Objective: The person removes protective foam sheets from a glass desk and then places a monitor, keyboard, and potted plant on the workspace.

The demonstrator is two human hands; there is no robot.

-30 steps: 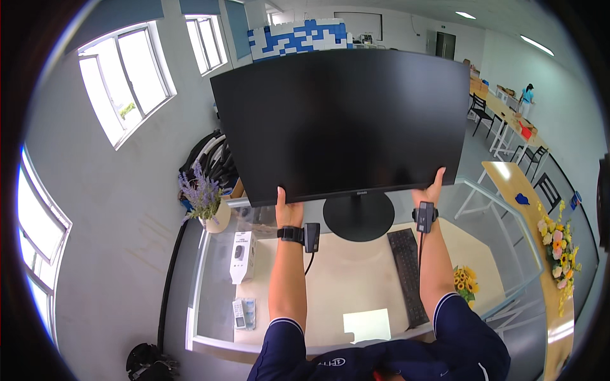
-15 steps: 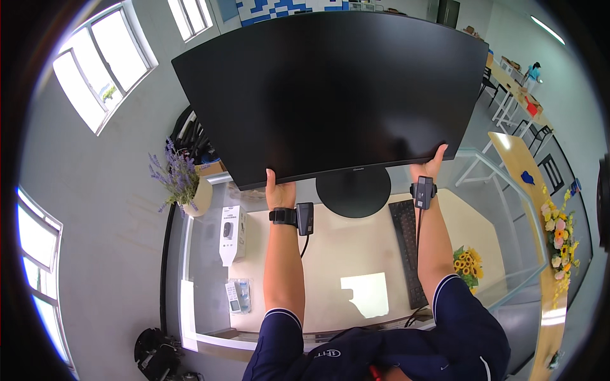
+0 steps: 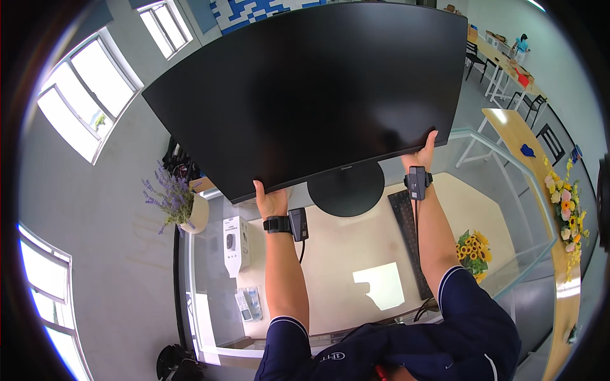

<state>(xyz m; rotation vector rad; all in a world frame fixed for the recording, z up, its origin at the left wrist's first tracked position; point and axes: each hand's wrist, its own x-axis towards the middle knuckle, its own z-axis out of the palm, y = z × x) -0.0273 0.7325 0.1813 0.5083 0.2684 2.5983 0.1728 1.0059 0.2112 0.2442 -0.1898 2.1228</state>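
Note:
A large black curved monitor (image 3: 311,95) fills the upper middle of the view, its dark screen facing me. My left hand (image 3: 271,202) grips its lower edge near the left corner, thumb up against the front of the screen. Near the right lower corner my right hand (image 3: 419,157) holds the same edge, also with the thumb on the front. The fingers of both hands are mostly hidden behind the monitor. Below the screen shows the round black stand base (image 3: 346,193), over the desk. Each wrist wears a strapped black device with a cable.
On the glass-edged desk (image 3: 330,279) lie a dark keyboard (image 3: 408,244), sunflowers (image 3: 473,254), a white box (image 3: 236,246) and a white remote (image 3: 244,306). A lavender pot (image 3: 196,214) stands left. A wooden table (image 3: 527,152) with flowers is at right; a person (image 3: 521,47) stands far back.
The whole view has tilted, so the monitor's left side appears lower and its right side shifts left. Both hands keep their hold on the monitor's lower edge.

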